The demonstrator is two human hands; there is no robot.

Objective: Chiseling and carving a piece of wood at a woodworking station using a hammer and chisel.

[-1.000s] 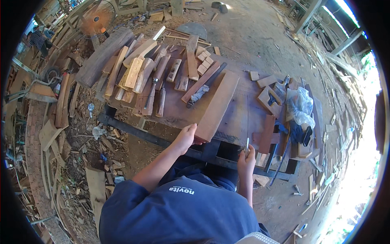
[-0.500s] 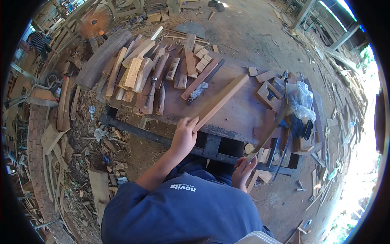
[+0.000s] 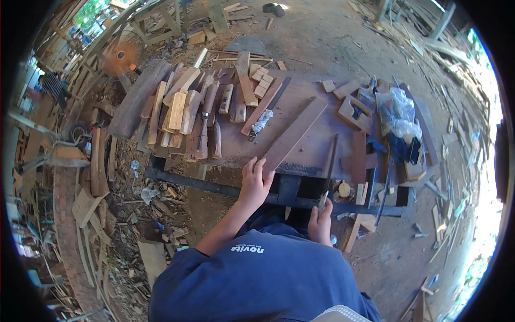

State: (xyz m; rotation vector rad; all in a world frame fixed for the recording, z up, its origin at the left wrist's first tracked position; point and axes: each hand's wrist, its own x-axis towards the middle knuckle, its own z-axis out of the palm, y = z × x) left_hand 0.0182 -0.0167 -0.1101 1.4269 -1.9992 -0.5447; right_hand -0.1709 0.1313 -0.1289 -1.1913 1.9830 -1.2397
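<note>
Plainly, the board (image 3: 296, 134) is reddish brown, long and flat, with a smooth broad face, a straight right edge and a darker narrow side along its left. It slants away over the tabletop (image 3: 233, 147), its near end at the front edge, clamped in the left hand (image 3: 256, 183). The right hand (image 3: 320, 221) is closed round a long thin tool (image 3: 332, 161), dark and narrow, pointing away and apart from the board. Left fingers cover the board's near corner, and its underside is hidden, so whether it rests flat I cannot tell. The right palm hides much of the tool's pale grip; its blade's teeth or texture are too small to make out.
</note>
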